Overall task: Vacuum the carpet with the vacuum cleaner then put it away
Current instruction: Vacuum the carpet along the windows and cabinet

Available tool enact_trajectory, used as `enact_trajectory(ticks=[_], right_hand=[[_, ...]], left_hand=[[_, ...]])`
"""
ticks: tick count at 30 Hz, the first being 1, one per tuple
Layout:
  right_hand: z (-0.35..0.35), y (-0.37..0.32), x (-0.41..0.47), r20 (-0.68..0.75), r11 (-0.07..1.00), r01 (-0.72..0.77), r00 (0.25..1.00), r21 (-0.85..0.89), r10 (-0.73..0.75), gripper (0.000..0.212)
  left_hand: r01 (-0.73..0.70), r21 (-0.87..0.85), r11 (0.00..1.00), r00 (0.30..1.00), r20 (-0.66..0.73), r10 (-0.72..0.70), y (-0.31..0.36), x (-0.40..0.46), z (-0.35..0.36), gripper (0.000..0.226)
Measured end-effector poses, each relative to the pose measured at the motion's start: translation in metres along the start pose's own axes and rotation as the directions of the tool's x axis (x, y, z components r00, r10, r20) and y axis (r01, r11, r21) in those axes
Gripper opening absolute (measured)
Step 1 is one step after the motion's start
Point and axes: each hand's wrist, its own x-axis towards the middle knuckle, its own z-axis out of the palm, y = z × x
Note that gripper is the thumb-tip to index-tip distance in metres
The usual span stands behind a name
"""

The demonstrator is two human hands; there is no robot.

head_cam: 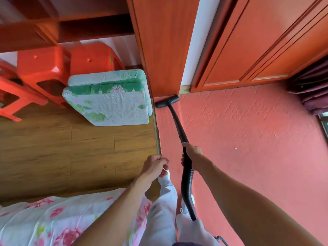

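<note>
The black vacuum wand (178, 126) slants up the middle of the head view, and its floor nozzle (166, 101) lies on the pink embossed carpet (248, 130) against the foot of a wooden cabinet panel (163, 47). My right hand (192, 153) grips the wand's handle where the ribbed black hose (187, 189) begins; the hose curves down past my white trouser legs. My left hand (155, 166) hangs free over the carpet's left edge, fingers loosely curled, holding nothing. Small white specks (235, 148) lie on the carpet to the right.
A raised wooden platform (71, 148) borders the carpet on the left, carrying a folded green floral cushion (108, 100) and red plastic stools (44, 75). A floral bedsheet (53, 219) fills the lower left. Wooden doors (257, 41) stand behind; dark curtains (312, 86) hang at right.
</note>
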Motion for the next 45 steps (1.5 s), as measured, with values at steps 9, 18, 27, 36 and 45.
enact_trajectory(ticks=[9, 18, 27, 36, 45], right_hand=[[0.015, 0.017, -0.004, 0.003, 0.996, -0.077, 0.997, 0.043, 0.077, 0.025], [-0.090, 0.102, -0.034, -0.084, 0.960, -0.111, 0.987, 0.259, 0.137, 0.027], [-0.214, 0.224, -0.105, -0.137, 0.870, -0.109, 0.971, 0.480, 0.197, 0.026], [-0.274, 0.293, -0.157, -0.001, 0.650, -0.088, 0.991, 0.754, 0.135, 0.035], [-0.297, 0.264, -0.143, -0.006, 0.727, -0.088, 0.992, 0.681, 0.126, 0.031]], left_hand=[[0.006, 0.044, 0.999, 1.000, 0.030, -0.007, 0.009, 0.015, -0.014, 0.019], [-0.018, 0.318, 0.948, 0.991, 0.132, -0.026, -0.008, -0.009, 0.057, 0.016], [-0.257, 0.550, 0.794, 0.921, 0.388, 0.029, -0.056, -0.086, 0.200, 0.015], [-0.234, 0.587, 0.775, 0.897, 0.438, -0.061, -0.132, -0.159, 0.262, 0.014], [-0.257, 0.508, 0.822, 0.916, 0.399, 0.040, -0.085, -0.156, 0.272, 0.014]])
